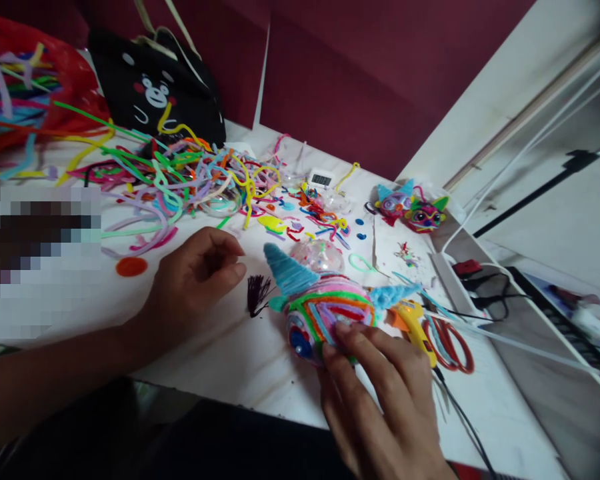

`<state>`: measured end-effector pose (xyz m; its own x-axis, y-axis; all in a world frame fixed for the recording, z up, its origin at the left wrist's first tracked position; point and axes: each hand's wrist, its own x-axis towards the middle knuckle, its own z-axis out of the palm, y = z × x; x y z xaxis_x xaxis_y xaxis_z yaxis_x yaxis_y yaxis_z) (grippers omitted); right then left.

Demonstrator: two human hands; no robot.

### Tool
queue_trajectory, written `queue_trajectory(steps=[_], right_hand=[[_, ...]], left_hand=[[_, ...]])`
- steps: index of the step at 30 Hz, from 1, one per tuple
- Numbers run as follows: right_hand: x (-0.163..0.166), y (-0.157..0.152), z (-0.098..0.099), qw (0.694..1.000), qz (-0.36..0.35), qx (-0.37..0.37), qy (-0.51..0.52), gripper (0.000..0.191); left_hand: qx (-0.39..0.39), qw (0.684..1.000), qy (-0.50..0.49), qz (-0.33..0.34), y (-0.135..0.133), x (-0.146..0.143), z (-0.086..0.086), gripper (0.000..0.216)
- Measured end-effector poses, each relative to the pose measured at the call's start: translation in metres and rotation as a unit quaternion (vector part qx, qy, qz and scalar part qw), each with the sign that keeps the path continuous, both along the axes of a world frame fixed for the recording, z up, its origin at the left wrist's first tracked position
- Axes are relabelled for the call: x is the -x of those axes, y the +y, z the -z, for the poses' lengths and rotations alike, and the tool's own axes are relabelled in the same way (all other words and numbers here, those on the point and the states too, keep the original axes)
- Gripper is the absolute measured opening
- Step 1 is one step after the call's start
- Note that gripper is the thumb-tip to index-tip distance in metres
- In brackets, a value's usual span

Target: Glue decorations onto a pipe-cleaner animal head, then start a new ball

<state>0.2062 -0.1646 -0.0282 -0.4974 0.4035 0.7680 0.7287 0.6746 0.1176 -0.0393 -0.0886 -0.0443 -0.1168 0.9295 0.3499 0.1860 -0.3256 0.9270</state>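
A round animal-head ornament (330,310) covered in coloured pipe cleaners, with two blue pointed ears and a blue eye, sits near the table's front edge. My right hand (380,393) lies over its near side, fingers curled against it; the thumb is hidden. My left hand (195,270) hovers left of it, fingers bent, with a small gap between thumb and index finger and nothing visible in them. Between them lies a dark tassel (257,293) beside the ornament. Behind the ornament is a clear plastic dome (319,255) with coloured specks.
Tangled pipe cleaners (180,173) and small scraps spread across the back left. At right lie a yellow glue gun (413,323), red-handled scissors (450,343) and a power strip (457,287). Two finished ornaments (424,215), a timer (321,179) and a black bag (155,93) stand farther back.
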Motion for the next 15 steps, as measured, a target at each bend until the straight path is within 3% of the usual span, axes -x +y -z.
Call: queue_trajectory(steps=[6,15], right_hand=[[-0.001,-0.002,-0.002,1.000,0.007,-0.011,-0.003,0.008],[-0.002,-0.004,-0.001,1.000,0.006,-0.015,0.007,0.010]], left_hand=[[-0.048,0.995,0.081,-0.021,-0.009,-0.003,-0.004,0.008],[-0.071,0.994,0.077,-0.027,-0.009,-0.002,-0.009,0.009]])
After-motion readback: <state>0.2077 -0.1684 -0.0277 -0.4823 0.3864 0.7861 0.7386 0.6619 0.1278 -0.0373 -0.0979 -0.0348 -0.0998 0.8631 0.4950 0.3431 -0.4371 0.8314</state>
